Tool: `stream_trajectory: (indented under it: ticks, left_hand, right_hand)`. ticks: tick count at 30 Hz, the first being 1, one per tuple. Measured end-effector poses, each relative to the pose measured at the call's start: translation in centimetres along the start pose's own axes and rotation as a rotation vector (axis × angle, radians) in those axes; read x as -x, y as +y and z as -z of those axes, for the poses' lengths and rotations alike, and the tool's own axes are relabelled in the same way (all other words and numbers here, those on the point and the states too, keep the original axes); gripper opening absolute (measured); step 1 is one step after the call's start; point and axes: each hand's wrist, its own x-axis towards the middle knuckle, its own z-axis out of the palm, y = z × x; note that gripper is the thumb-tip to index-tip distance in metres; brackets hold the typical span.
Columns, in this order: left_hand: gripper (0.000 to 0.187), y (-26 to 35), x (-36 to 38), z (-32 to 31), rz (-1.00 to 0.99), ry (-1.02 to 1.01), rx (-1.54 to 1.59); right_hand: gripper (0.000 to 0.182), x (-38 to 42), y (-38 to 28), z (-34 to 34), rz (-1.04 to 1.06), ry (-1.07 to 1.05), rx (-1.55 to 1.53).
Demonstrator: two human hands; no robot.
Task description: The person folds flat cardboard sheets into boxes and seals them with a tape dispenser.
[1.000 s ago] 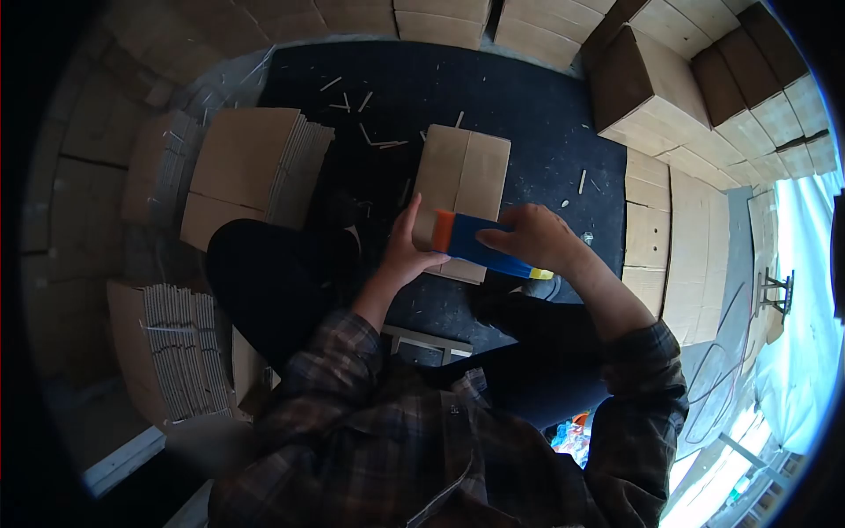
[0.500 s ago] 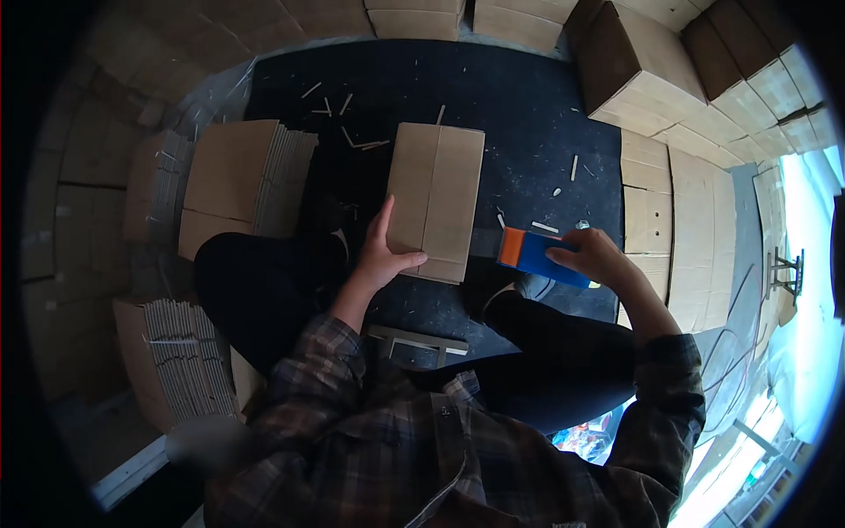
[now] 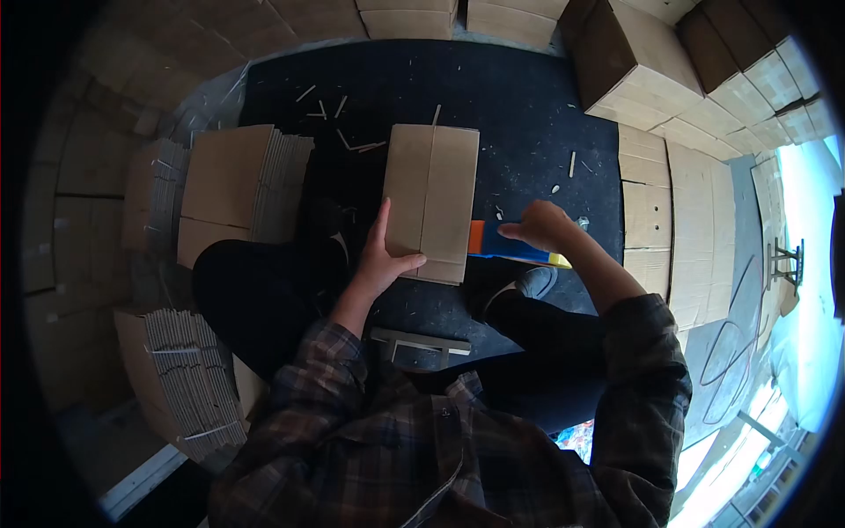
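A flat-faced cardboard box (image 3: 431,189) stands on the dark floor mat between my feet. My left hand (image 3: 384,255) holds its lower left side, thumb across the front face and fingers along the edge. At the box's right side is a blue tool with an orange end (image 3: 497,239) and a yellow tip. My right hand (image 3: 541,229) grips this blue tool from above. The orange end meets the box's right edge; whether it presses on it cannot be made out.
Bundled flat cardboard (image 3: 224,180) stands at the left, with another strapped bundle (image 3: 189,374) below it. Stacked boxes (image 3: 660,97) line the back right, and flat cardboard (image 3: 700,229) lies at the right. Scraps (image 3: 356,146) dot the mat (image 3: 528,106). A small wooden stool (image 3: 421,341) is below.
My right hand has moved left and slightly up with the blue tool, bringing its orange end to the box's right edge. My left hand keeps its hold.
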Motion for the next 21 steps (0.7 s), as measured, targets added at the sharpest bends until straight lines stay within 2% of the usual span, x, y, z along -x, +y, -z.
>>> stream_trajectory:
  ticks: [2,3,5,9,10,11,12,14,18,21]
  left_hand:
    - [0.114,0.8,0.1,-0.1,0.001,-0.01,-0.007]
    - [0.114,1.1,0.1,-0.2,-0.011,-0.01,-0.009]
    - [0.115,1.6,0.5,-0.3,0.027,0.051,0.153]
    - [0.107,0.4,0.3,0.3,0.071,0.028,0.217]
    - [0.098,0.2,0.2,0.8,0.22,-0.065,0.339]
    - [0.089,0.1,-0.3,1.3,0.363,-0.159,0.458]
    - [0.089,-0.6,-0.7,1.7,0.358,-0.159,0.46]
    - [0.073,-2.6,-0.9,2.0,0.517,-0.285,0.571]
    - [0.071,-4.3,-1.5,2.5,0.603,-0.298,0.558]
    - [0.079,-3.6,-1.2,2.8,0.661,-0.377,0.482]
  right_hand:
    - [0.054,-1.0,-1.4,0.3,0.005,-0.078,0.074]
    - [0.043,-0.5,-3.4,-0.2,0.007,0.009,0.169]
    - [0.038,-2.0,-4.7,-2.1,0.052,0.127,0.236]
    - [0.028,-3.9,-5.3,-5.6,-0.008,0.158,0.236]
    - [0.026,-4.5,-5.0,-6.9,-0.003,0.187,0.242]
    - [0.026,-5.5,-5.0,-8.1,-0.035,0.205,0.238]
    - [0.026,-6.4,-5.0,-9.1,-0.068,0.219,0.23]
    - [0.027,-7.4,-4.8,-10.3,-0.076,0.179,0.218]
    - [0.03,-8.4,-4.3,-11.5,-0.091,0.181,0.186]
    - [0.037,-7.5,-4.2,-9.3,-0.164,0.155,0.149]
